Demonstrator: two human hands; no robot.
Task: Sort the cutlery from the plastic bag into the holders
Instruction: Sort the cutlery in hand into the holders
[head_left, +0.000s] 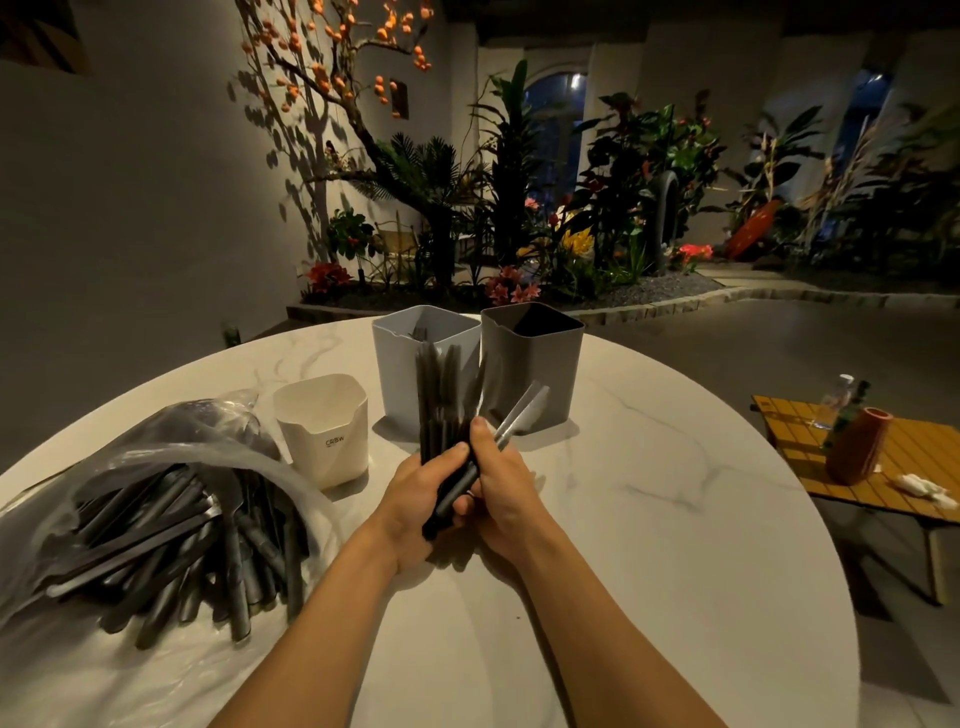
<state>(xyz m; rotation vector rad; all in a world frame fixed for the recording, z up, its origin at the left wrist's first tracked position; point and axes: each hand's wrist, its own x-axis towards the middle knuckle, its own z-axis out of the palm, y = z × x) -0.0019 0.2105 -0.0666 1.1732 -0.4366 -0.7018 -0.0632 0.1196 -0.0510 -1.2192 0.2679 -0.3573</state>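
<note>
Round marble-look counter (649, 519), dim room. Both hands meet over its middle. The left hand (415, 499) grips a fanned bundle of dark cutlery (441, 400), the pieces standing upright above the fist. The right hand (501, 483) pinches a lighter, silver-toned piece (519, 415) tilted up to the right, thumb raised along it — its handle crosses into the left palm.

Plastic bag (171, 452) lies open on the near left of the counter, a heap of dark-handled cutlery (208, 551) spilling from it.

Three holders stand on the far side: a small white holder (327, 431) just beside the bag, a taller pale grey holder (405, 364) behind the bundle with something dark inside, and a darker grey holder (540, 358) touching it on the right — contents too dark to tell.
</note>
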